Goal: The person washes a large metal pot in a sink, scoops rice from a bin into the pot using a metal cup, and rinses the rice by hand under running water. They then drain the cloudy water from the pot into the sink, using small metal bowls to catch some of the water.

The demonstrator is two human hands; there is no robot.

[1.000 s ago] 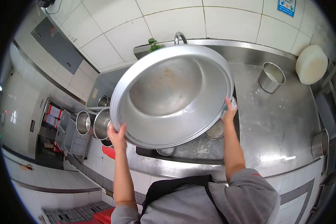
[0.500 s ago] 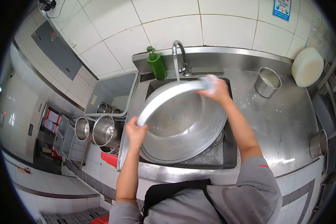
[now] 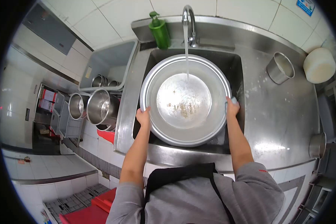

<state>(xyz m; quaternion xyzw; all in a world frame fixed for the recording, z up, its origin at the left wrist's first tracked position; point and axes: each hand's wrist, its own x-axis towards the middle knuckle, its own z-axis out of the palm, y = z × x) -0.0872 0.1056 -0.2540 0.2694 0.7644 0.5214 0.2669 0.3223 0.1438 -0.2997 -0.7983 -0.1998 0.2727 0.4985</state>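
Steel sink (image 3: 190, 155) — arms (image 3: 135, 155) forward, left grip (image 3: 143, 116) and right grip (image 3: 233, 106) clasped on basin (image 3: 186, 141) rim.

Head-worn view, down onto basin (image 3: 175, 112), edges unclear

Bright w/ glare on counter (image 3: 280, 115), dk fisheye edges.

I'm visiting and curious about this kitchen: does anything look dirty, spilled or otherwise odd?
Brownish marks stand out against the shiny bottom of the big metal basin, possibly residue or staining. Pale spots dot the steel counter right of the sink, perhaps splashes.
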